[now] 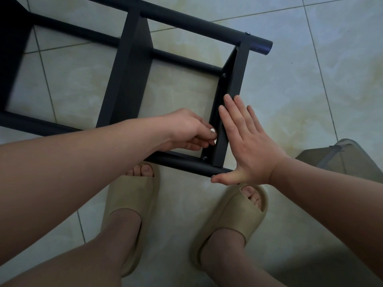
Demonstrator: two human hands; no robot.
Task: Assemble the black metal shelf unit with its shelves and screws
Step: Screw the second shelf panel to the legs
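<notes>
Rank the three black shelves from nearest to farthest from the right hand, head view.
1. End shelf, under the fingers of the right hand.
2. Middle shelf, to its left.
3. Far shelf, at the picture's left edge.

The shelf unit (132, 65) lies on its side on the floor (310, 79), just beyond two slippers (132, 195). The left hand (186, 129) reaches inside the frame, left of the end shelf (238, 79). The right hand (248, 146) lies flat against that shelf's right face. A container (335, 158) stands farther right.
</notes>
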